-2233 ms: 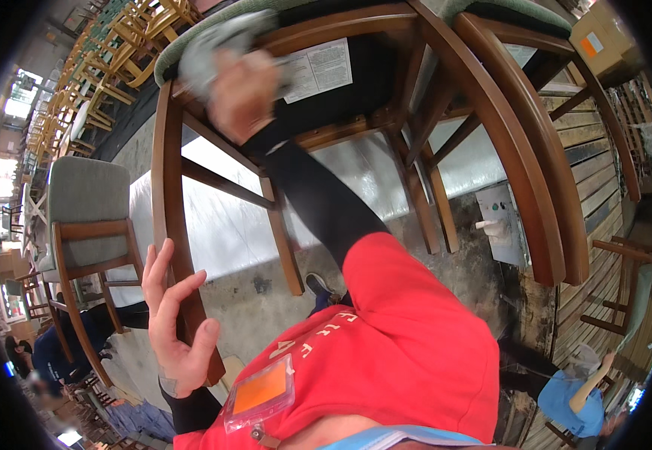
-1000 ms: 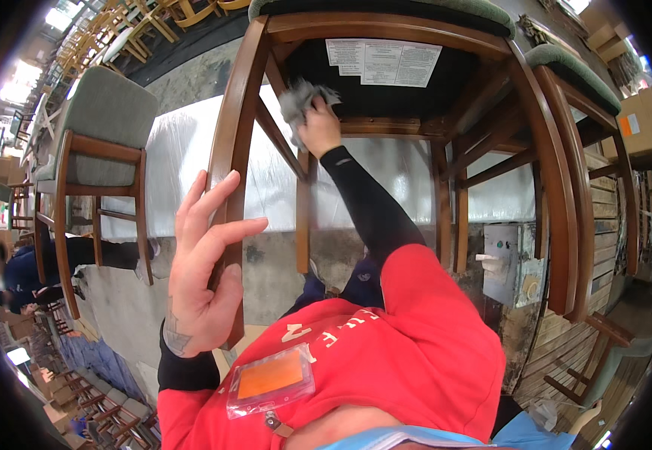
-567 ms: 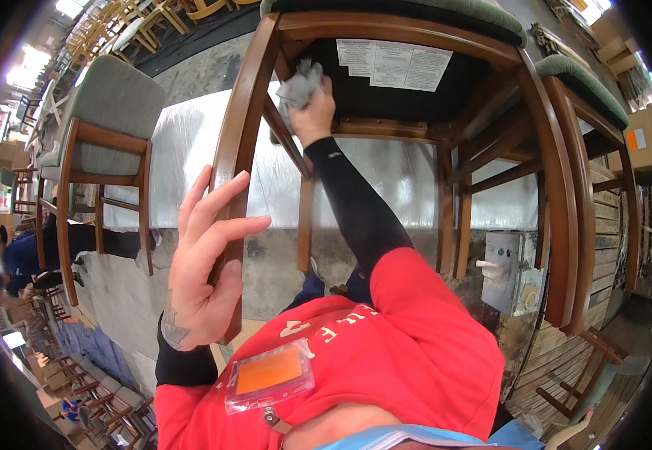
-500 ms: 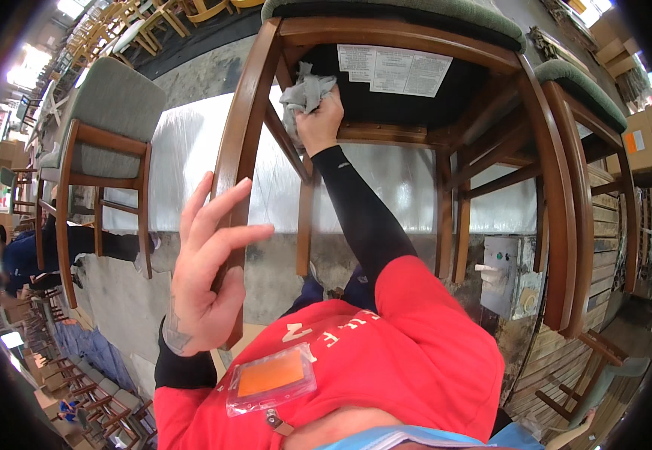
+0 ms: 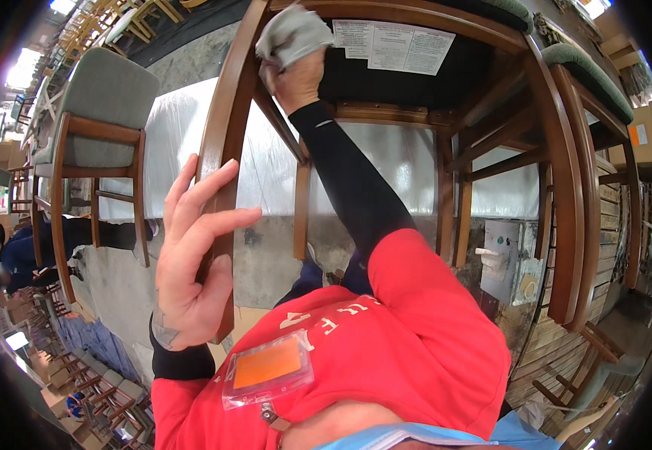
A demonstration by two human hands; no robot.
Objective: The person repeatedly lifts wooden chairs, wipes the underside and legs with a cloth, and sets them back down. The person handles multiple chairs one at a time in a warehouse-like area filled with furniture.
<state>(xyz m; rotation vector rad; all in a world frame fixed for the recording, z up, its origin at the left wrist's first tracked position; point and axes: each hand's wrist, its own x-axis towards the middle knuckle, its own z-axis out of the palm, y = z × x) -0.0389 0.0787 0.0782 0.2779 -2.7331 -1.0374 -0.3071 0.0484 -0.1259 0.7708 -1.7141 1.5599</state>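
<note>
Grey-cushioned wooden chair (image 5: 97,142) at left; grey concrete floor (image 5: 266,255); stacked chairs (image 5: 108,19) beyond; bright overhead light (image 5: 22,75).

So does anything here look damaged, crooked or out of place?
Nothing stands out. The wooden chair looks whole; the left hand rests on its leg, and the right hand presses a grey cloth under its seat.

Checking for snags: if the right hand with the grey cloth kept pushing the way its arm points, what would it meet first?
Most likely the wooden seat frame where it joins the chair leg. The right hand presses the grey cloth up into that corner, beside the black seat underside. Depth is hard to judge here.
</note>
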